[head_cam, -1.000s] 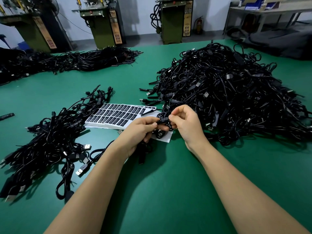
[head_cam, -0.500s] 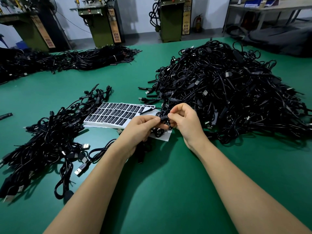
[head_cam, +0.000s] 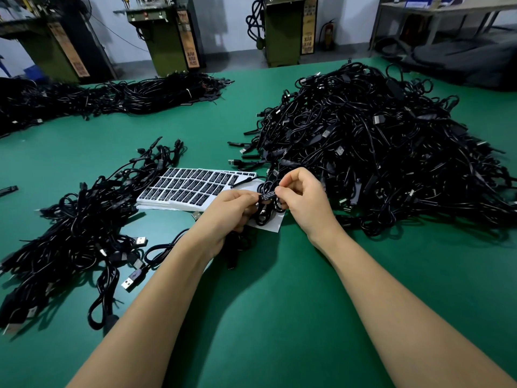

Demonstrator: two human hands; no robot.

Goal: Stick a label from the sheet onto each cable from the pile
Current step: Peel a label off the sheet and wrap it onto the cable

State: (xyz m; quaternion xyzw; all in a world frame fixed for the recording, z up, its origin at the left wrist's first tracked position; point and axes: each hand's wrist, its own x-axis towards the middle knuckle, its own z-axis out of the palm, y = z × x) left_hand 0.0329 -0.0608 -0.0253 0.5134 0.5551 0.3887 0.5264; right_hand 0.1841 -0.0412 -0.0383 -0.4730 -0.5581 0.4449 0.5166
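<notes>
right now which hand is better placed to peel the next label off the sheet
Likely the left hand: it sits right beside the label sheet. The right hand is on the far side, nearer the big cable pile. Both now pinch the cable's labelled part.

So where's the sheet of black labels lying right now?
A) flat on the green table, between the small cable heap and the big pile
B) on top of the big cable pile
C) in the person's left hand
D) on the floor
A: the label sheet lies flat on the green table, with the smaller cable heap to its left and the big pile to its right.
</notes>
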